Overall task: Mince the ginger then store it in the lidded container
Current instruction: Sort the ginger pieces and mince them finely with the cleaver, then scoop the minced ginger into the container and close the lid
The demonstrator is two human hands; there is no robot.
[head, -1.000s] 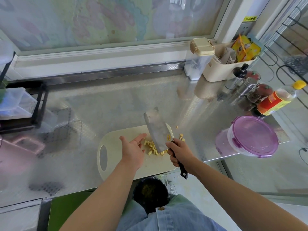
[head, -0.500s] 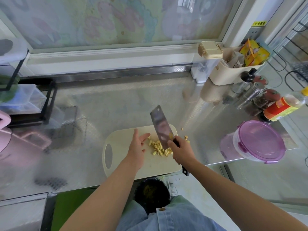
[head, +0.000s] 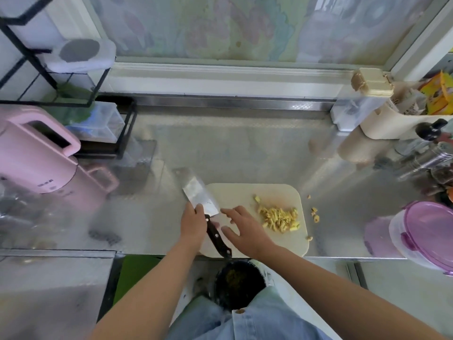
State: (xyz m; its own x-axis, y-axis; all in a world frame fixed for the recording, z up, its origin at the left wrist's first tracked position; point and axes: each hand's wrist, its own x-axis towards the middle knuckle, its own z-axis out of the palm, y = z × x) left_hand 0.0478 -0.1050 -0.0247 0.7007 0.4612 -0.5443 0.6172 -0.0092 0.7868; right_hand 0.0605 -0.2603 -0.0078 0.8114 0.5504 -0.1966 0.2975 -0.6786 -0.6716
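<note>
At right, lidded container [head: 427,233] closed.

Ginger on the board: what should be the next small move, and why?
Probably the open right hand gathers the ginger into one heap: the left hand holds the knife aside, and pieces lie spread, some off the board.

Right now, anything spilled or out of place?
Yes. A few ginger bits lie on the counter just past the cutting board's right edge, apart from the main pile on the board.
</note>
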